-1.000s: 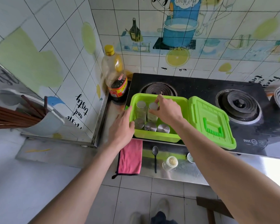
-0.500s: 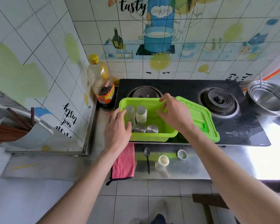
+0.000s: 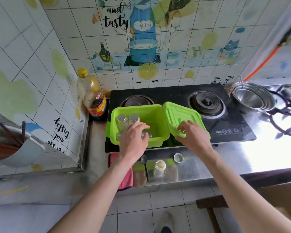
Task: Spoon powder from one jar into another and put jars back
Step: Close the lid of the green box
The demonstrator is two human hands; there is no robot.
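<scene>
Jars [image 3: 122, 121] are standing inside the green box [image 3: 155, 115] on the stove [image 3: 175, 96] as the left hand [image 3: 134, 140] is reaching among them, grip unclear; the right hand [image 3: 192, 136] is gripping its lid [image 3: 180, 112]. An open jar [image 3: 160, 166] is sitting on the desk [image 3: 208, 167].

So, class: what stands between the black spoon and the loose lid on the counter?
An open jar of pale powder, touching neither the spoon nor the lid, seen in the head view.

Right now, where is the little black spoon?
In the head view, the black spoon lies on the steel counter in front of the stove, between the pink cloth on its left and the open jar of powder on its right.
</scene>
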